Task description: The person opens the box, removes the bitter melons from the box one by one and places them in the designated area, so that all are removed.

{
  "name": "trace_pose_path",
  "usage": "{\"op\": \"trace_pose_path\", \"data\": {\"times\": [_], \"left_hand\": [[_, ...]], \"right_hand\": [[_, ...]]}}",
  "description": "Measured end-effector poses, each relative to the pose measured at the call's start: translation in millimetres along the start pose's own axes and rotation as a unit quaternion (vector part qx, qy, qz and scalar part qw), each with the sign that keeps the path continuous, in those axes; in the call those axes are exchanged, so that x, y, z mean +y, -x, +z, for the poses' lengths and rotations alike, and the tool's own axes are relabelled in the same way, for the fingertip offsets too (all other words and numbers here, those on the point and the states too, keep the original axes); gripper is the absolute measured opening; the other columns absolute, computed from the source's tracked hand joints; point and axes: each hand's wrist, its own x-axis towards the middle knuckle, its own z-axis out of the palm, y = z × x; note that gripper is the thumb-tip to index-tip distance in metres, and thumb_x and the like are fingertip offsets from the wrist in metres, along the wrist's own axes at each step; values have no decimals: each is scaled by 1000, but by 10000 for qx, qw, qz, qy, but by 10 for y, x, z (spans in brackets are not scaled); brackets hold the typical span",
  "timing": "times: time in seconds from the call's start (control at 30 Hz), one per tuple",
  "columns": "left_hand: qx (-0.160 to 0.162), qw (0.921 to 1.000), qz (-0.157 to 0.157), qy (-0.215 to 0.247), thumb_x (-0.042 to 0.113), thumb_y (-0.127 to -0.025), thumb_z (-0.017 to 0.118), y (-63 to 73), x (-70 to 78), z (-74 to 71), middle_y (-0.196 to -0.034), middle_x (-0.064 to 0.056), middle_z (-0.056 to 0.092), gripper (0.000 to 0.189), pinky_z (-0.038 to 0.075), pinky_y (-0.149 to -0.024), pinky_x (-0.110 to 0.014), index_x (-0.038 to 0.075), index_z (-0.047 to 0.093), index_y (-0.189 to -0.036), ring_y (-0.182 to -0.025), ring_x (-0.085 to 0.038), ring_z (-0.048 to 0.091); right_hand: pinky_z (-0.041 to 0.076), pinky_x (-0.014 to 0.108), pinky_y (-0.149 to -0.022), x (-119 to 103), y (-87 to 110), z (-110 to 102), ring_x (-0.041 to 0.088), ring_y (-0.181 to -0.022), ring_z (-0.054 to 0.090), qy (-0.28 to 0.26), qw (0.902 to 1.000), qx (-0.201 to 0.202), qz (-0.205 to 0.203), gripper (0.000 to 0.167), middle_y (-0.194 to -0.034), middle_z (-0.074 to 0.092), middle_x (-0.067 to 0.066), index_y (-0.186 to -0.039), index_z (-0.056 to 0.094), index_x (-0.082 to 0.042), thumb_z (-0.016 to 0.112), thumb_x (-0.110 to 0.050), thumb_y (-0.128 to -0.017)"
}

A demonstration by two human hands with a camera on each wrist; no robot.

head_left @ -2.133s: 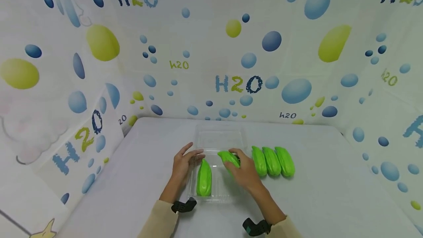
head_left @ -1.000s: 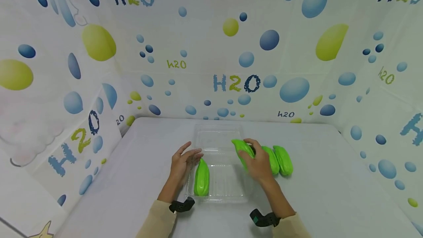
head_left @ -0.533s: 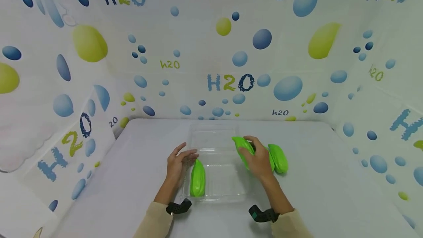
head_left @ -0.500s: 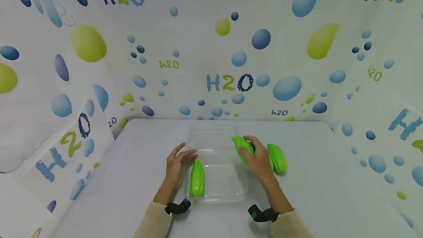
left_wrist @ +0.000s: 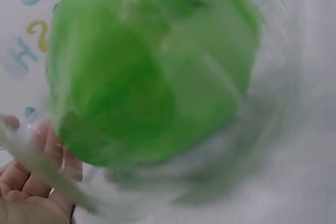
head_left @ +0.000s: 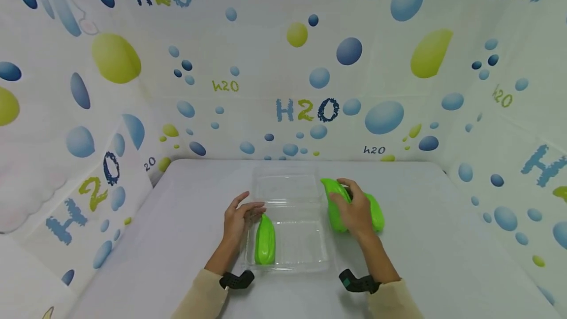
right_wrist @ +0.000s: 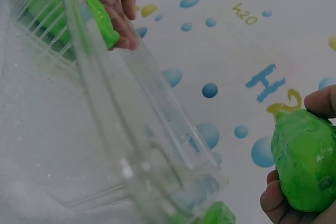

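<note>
A clear plastic clamshell box (head_left: 303, 246) lies with its lid (head_left: 287, 186) folded back. Inside its left side rests a bright green, long, ridged fruit-like piece (head_left: 265, 241) with a pointed tip; in the left wrist view it looms blurred through the plastic. My left hand (head_left: 235, 220) rests at the box's left wall, fingers loosely bent over the back left corner. Right of the box, my right hand (head_left: 359, 211) grips a similar green piece (head_left: 335, 190) between thumb and fingers, tip pointing away. That piece (right_wrist: 307, 161) also shows in the right wrist view.
More green pieces (head_left: 376, 214) lie on the white table (head_left: 425, 250) below and beside my right hand, partly hidden by it. A white backdrop (head_left: 266, 38) with printed blue and yellow bubbles stands behind and at both sides.
My right hand has carried its green piece from over the box to the right, over the row of pieces. My left hand has stayed at the box. The head view has shifted slightly.
</note>
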Motion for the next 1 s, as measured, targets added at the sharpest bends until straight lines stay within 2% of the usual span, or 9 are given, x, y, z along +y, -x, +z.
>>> {"op": "trace_pose_path", "data": {"times": [0.27, 0.5, 0.77, 1.0], "left_hand": [[-47, 9998, 122, -180, 5, -105, 47, -4, 10, -30, -108, -15, 76, 49, 58, -85, -33, 1, 36, -152, -91, -21, 76], [-37, 9995, 219, -242, 5, -104, 47, -1, 21, -56, -110, -19, 75, 49, 59, -84, -33, -1, 36, -151, -90, -21, 76], [-45, 9996, 201, -190, 3, -104, 48, -18, -3, -49, -108, -19, 75, 49, 59, -80, -31, -2, 35, -151, -87, -19, 76], [-10, 9995, 163, -279, 5, -104, 48, 4, -15, -35, -109, -21, 74, 49, 59, -83, -32, -1, 37, -151, -88, -20, 76]], "right_hand": [[49, 37, -83, 22, -58, -57, 25, -101, 62, -116, 9998, 183, 28, 45, -120, 68, 13, -135, 61, -17, 69, -30, -92], [47, 39, -87, 41, -81, -118, 27, -102, 63, -77, 9995, 290, 95, 46, -121, 69, 15, -136, 61, -14, 67, -29, -93], [47, 37, -86, 44, -87, -211, 25, -103, 61, -108, 9988, 461, 152, 46, -123, 67, 14, -139, 59, -14, 64, -29, -96], [46, 35, -85, 85, -83, -268, 25, -103, 60, -80, 9980, 585, 210, 45, -122, 67, 16, -138, 59, -13, 65, -29, -96]]}}
